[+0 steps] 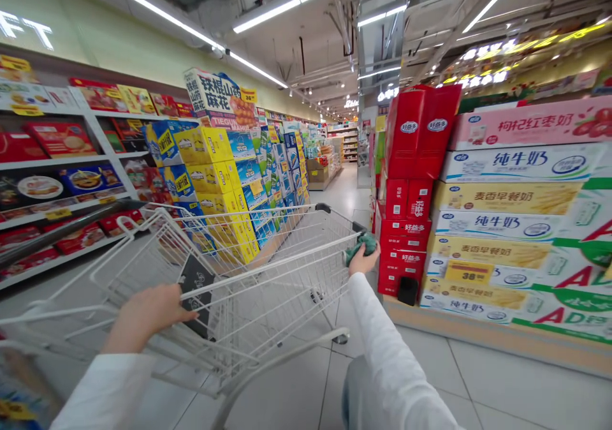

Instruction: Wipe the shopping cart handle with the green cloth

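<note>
A white wire shopping cart stands sideways before me, its handle bar at the far left. My left hand is closed over the near top rail of the basket, beside a black panel. At the cart's front end, on the right, my right hand is wrapped round a crumpled dark green cloth. The cloth lies against the front corner of the basket, just below a black corner cap. No goods show inside the basket.
Stacked milk cartons and red boxes on a low platform stand close on the right. Yellow boxes and blue boxes are piled beyond the cart. Shelves line the left wall. A tiled aisle runs away between the displays.
</note>
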`<state>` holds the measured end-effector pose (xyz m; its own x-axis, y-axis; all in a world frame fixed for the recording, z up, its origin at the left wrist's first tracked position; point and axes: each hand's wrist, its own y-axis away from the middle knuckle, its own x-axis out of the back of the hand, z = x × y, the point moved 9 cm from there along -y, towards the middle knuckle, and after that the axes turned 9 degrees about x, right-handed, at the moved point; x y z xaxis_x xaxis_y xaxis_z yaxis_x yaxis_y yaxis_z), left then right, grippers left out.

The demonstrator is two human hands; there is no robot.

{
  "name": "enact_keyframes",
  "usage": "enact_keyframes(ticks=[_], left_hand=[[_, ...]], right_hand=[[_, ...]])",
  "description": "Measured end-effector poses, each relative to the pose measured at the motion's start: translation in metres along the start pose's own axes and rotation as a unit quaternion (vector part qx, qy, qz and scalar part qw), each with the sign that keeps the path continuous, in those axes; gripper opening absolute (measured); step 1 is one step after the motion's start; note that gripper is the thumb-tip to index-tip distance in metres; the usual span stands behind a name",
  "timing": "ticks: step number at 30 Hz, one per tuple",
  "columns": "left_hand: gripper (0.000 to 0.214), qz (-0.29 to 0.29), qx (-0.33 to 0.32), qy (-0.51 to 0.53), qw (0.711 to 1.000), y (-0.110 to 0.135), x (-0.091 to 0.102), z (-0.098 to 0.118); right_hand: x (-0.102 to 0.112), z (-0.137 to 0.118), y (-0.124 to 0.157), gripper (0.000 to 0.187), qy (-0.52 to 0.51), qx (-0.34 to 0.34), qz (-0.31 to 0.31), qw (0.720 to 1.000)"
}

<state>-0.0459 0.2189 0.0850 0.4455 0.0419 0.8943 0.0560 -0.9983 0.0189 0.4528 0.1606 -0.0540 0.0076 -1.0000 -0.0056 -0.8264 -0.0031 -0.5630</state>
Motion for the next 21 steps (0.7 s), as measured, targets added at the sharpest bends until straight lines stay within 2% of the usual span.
enact_keyframes(ticks=[2, 5, 7, 10, 12, 15, 19, 21], left_hand=[[0.032, 0.006, 0.000, -0.005, 1.000, -0.001, 0.001, 0.000], [0.030, 0.014, -0.003, -0.010, 1.000, 0.000, 0.000, 0.002], [0.030, 0.029, -0.014, -0.002, 0.999, 0.002, 0.001, 0.005], [0.047, 0.079, -0.031, 0.022, 0.996, 0.011, 0.010, 0.011], [0.057, 0.112, -0.039, 0.037, 0.992, 0.019, 0.018, 0.014], [0.061, 0.124, -0.048, 0.060, 0.989, 0.025, 0.022, 0.017], [0.068, 0.133, -0.050, 0.083, 0.986, 0.022, 0.019, 0.014], [0.070, 0.144, -0.052, 0.089, 0.984, 0.019, 0.017, 0.012]], right_hand=[[-0.004, 0.010, 0.009, 0.050, -0.007, -0.025, -0.023, 0.999], [-0.022, -0.003, 0.036, 0.047, -0.055, 0.026, -0.132, 0.989], [-0.024, -0.012, 0.047, 0.045, -0.083, 0.048, -0.168, 0.981], [-0.017, -0.006, 0.042, 0.050, -0.061, -0.009, -0.148, 0.987], [-0.018, -0.004, 0.036, 0.054, -0.044, -0.032, -0.162, 0.985], [-0.023, -0.007, 0.034, 0.053, -0.071, -0.021, -0.191, 0.979], [-0.010, 0.005, 0.037, 0.049, -0.062, -0.066, -0.129, 0.988], [-0.012, -0.005, 0.043, 0.045, -0.088, -0.036, -0.143, 0.985]])
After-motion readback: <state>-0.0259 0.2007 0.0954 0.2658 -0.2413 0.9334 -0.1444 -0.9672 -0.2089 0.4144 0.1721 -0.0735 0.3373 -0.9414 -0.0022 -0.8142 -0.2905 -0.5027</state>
